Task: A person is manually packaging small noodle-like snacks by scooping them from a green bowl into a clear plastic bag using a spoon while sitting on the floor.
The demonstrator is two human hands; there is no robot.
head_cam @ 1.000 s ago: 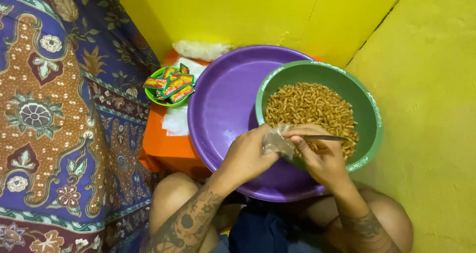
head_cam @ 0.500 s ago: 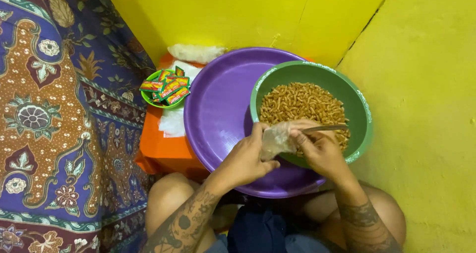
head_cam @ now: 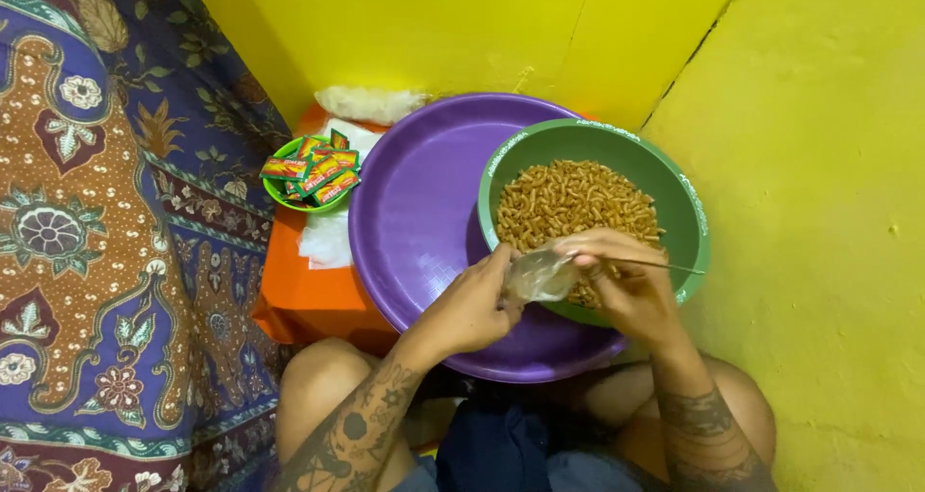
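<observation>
Small clear bag (head_cam: 540, 276) between both hands, left hand (head_cam: 475, 307); right hand (head_cam: 626, 282)

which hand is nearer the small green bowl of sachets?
Left. The left hand pinches the clear plastic bag over the purple tray, on the side of the small green bowl. The right hand is farther away, over the large green bowl.

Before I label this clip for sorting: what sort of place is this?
Probably a home floor corner used for packing snacks: yellow walls, a patterned cloth, and a green bowl of fried snack pieces beside a small clear bag held in both hands.
</observation>
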